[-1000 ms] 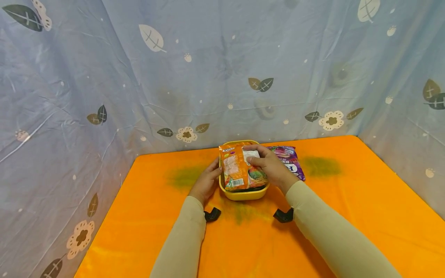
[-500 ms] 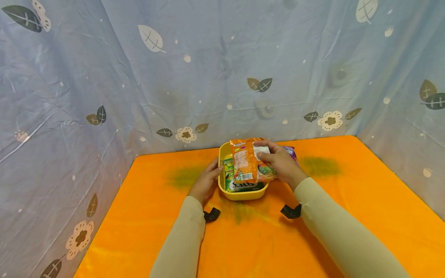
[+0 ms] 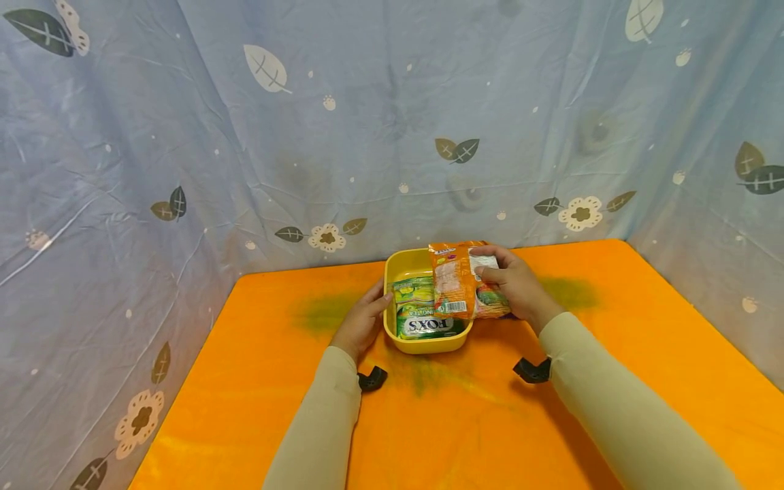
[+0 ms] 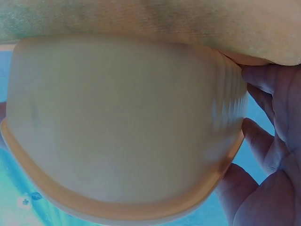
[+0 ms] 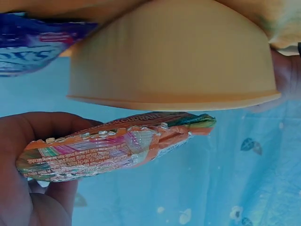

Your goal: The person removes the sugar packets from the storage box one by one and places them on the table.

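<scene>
My right hand (image 3: 519,286) pinches an orange candy packet (image 3: 453,280), thumb on top and fingers underneath. The packet is above the right rim of a yellow plastic container (image 3: 429,346) and partly covers it. In the right wrist view the packet (image 5: 117,146) is apart from the container's rim. My left hand (image 3: 361,320) holds the container's left side, its thumb at the rim and fingers against the outer wall. A green Fox's candy packet (image 3: 422,323) lies inside the container. Right of the container is a purple candy packet (image 5: 37,44), mostly hidden in the head view.
An orange cloth (image 3: 422,435) covers the table, with dark green stains on it. Blue patterned curtains (image 3: 367,136) hang behind and at both sides. Black wrist mounts (image 3: 372,378) show at both sleeves.
My right hand has lifted the orange packet off the container's contents and moved it right, uncovering the green packet. It now hides the purple one. My left hand stays on the container.
</scene>
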`<state>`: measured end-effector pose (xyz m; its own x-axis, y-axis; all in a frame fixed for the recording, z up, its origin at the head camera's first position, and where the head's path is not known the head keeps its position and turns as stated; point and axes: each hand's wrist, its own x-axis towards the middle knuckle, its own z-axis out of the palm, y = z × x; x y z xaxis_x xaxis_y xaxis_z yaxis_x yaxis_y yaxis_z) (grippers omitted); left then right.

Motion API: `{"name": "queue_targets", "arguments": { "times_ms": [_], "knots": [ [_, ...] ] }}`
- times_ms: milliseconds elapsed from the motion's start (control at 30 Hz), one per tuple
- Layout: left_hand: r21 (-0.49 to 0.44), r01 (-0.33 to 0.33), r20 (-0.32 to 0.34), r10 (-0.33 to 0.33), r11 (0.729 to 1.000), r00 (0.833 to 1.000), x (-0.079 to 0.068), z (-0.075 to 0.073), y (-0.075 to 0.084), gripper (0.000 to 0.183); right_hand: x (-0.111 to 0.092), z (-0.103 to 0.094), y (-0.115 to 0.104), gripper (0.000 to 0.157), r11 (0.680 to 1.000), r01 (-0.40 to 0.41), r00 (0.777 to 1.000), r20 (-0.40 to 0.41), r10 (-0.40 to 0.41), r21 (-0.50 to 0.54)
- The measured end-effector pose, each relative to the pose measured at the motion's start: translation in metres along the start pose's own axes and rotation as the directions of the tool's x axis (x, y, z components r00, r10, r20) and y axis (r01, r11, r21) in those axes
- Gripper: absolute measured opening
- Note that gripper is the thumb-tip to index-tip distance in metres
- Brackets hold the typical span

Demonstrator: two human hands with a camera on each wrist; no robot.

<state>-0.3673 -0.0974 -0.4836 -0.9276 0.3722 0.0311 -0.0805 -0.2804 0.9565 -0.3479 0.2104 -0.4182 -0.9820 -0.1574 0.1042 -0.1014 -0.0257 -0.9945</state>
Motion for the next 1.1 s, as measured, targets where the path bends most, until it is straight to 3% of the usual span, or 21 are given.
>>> {"name": "queue_targets", "arguments": {
  "times_ms": [500,700,833,1100],
  "knots": [
    [0.007,0.032,-0.024,-0.032,0.999,0.999,0.001,0.000,0.000,0.055,-0.011,-0.047,0.000,0.044,0.998,-0.068,0.994,-0.088,0.066,-0.013],
    [0.010,0.038,-0.024,-0.038,0.999,0.999,0.000,-0.001,0.002,0.056,-0.021,-0.059,-0.010,0.046,0.995,-0.099,0.993,-0.072,0.099,-0.001],
    [0.006,0.034,-0.015,-0.033,0.999,0.999,0.000,-0.001,0.003,0.056,-0.023,-0.072,-0.005,0.046,0.994,-0.112,0.991,-0.081,0.111,-0.003],
    [-0.001,0.034,-0.016,-0.034,0.999,0.999,0.000,0.000,0.002,0.056,-0.022,-0.106,0.006,0.047,0.983,-0.142,0.983,-0.134,0.127,-0.112]
  ]
}}
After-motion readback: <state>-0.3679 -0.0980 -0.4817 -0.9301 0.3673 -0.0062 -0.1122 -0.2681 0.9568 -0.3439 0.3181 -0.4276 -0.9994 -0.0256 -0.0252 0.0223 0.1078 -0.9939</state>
